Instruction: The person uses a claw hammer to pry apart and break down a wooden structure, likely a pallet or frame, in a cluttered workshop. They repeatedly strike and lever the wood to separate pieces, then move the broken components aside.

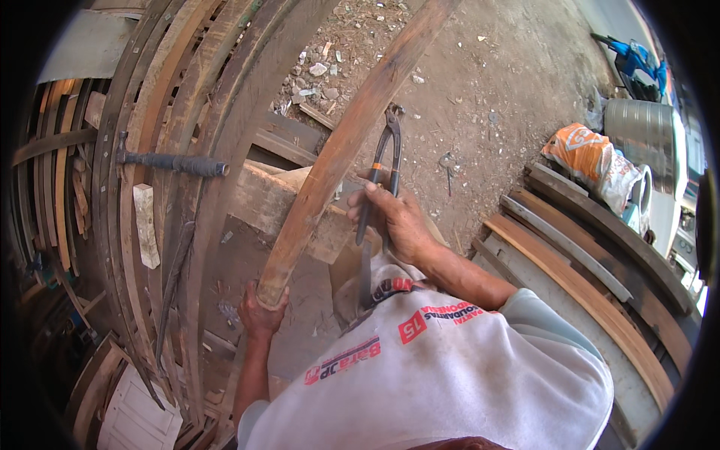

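Through the head camera I look down on two bare hands working with a long brown beam (341, 146). The beam runs aslant from the top edge, right of centre, down to the left hand (262, 309). That hand is closed around its lower end, fingers and thumb curled against the wood. The right hand (394, 217) is to the right of the beam, about midway along its visible length, and holds the pincers (384, 157) in a folded grip. Their handles stand somewhat apart in its fingers; their head points up, just beside the beam's right edge. I cannot tell whether the jaws touch the wood or bite on anything.

The beam passes over a rough timber (262, 199). To its left, I see tall dark planks (217, 135) ranged side by side, with a hammer (176, 163) lying across them, its head to the left. A pale block (146, 225) lies just below the hammer.

Beyond the pincers is bare ground (487, 90), littered with chips. Far to the right I see stacked boards (585, 292), an orange and white sack (589, 161) near them, and a metal drum (637, 142) behind the sack.
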A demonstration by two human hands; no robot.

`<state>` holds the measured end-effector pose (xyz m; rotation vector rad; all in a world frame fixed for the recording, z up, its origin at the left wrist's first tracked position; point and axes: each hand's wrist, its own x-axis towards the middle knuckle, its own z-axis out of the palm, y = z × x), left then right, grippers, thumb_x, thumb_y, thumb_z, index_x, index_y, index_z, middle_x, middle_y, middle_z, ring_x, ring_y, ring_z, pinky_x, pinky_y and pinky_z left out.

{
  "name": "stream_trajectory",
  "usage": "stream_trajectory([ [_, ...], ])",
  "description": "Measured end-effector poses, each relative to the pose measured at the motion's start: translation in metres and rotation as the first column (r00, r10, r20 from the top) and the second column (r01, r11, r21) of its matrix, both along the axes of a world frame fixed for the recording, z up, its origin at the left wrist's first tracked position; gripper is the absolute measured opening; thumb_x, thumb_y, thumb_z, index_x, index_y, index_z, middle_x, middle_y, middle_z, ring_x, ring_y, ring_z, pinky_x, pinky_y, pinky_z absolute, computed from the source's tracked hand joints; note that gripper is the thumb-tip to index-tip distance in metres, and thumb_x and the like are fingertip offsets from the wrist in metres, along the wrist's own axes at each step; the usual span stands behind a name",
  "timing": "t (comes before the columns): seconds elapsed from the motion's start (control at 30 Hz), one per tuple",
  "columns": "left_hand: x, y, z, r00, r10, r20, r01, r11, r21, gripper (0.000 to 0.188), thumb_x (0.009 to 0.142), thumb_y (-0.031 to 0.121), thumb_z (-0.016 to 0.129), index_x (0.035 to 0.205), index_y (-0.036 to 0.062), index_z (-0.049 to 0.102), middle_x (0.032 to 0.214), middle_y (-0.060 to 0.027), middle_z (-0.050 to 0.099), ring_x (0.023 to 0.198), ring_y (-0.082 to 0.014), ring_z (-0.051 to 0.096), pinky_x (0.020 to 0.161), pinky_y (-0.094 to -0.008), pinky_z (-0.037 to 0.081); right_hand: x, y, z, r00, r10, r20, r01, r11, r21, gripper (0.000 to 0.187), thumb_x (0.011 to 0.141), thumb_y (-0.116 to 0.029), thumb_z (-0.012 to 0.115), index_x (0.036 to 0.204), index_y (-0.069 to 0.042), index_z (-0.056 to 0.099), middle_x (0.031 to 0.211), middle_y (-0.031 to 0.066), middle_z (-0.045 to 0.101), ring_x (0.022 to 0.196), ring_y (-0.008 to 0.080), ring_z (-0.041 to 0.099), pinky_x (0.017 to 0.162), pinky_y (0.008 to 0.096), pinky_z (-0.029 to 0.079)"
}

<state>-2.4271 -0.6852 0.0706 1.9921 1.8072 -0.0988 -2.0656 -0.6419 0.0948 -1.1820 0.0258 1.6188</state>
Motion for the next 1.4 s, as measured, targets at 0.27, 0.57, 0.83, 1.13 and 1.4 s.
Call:
stream_trajectory([
  [0.27, -0.007, -0.004, -0.008, 1.0, 0.001, 0.024, -0.001, 1.0, -0.002, 0.064, 0.073, 0.046, 0.091, 0.107, 0.0026, 0.058, 0.086, -0.0253, 0.07, 0.08, -0.0494, 0.07, 0.069, -0.0564, 0.055, 0.098, -0.023, -0.003, 0.928, 0.363, -0.085, -0.36, 0.931, 0.05, 0.053, 0.104, -0.021, 0.059, 0.149, 0.004, 0.047, 0.129, 0.0227, 0.067, 0.11, 0.0287, 0.072, 0.091, 0.0391, 0.059],
  [0.57, -0.015, -0.007, -0.012, 1.0, -0.005, 0.01, 0.006, 1.0, -0.02, 0.064, 0.071, 0.046, 0.091, 0.107, 0.0031, 0.059, 0.086, -0.0242, 0.07, 0.081, -0.0477, 0.07, 0.069, -0.0554, 0.054, 0.152, -0.01, -0.009, 0.825, 0.548, -0.135, -0.54, 0.836, 0.094, 0.06, 0.095, -0.016, 0.06, 0.149, 0.006, 0.046, 0.129, 0.0263, 0.069, 0.11, 0.033, 0.074, 0.087, 0.0382, 0.061],
  [0.83, -0.016, -0.008, -0.011, 1.0, -0.017, 0.011, 0.017, 1.0, -0.004, 0.064, 0.07, 0.043, 0.092, 0.107, 0.0019, 0.059, 0.086, -0.0237, 0.07, 0.081, -0.047, 0.07, 0.069, -0.0543, 0.055, 0.189, 0.009, -0.017, 0.737, 0.671, -0.083, -0.658, 0.74, 0.135, 0.062, 0.092, -0.018, 0.056, 0.147, 0.009, 0.048, 0.124, 0.0242, 0.072, 0.109, 0.032, 0.075, 0.085, 0.0352, 0.061],
  [1.13, -0.007, -0.006, -0.006, 1.0, 0.0, -0.02, 0.0, 1.0, 0.012, 0.062, 0.071, 0.039, 0.092, 0.108, 0.0022, 0.059, 0.087, -0.0248, 0.07, 0.083, -0.0472, 0.071, 0.07, -0.0528, 0.057, 0.225, 0.03, -0.042, 0.666, 0.739, -0.097, -0.728, 0.673, 0.131, 0.057, 0.097, -0.022, 0.063, 0.14, 0.012, 0.052, 0.106, 0.0275, 0.074, 0.095, 0.0363, 0.076, 0.088, 0.0448, 0.061],
  [1.4, -0.01, -0.005, -0.008, 1.0, -0.01, 0.01, 0.01, 1.0, -0.015, 0.063, 0.073, 0.037, 0.093, 0.112, 0.001, 0.059, 0.089, -0.025, 0.071, 0.084, -0.0459, 0.072, 0.071, -0.052, 0.058, 0.189, 0.015, -0.025, 0.645, 0.623, -0.442, -0.697, 0.717, -0.009, 0.039, 0.108, -0.044, 0.058, 0.098, -0.006, 0.057, 0.072, -0.003, 0.042, 0.057, 0.0092, 0.037, 0.052, 0.0278, 0.036],
])
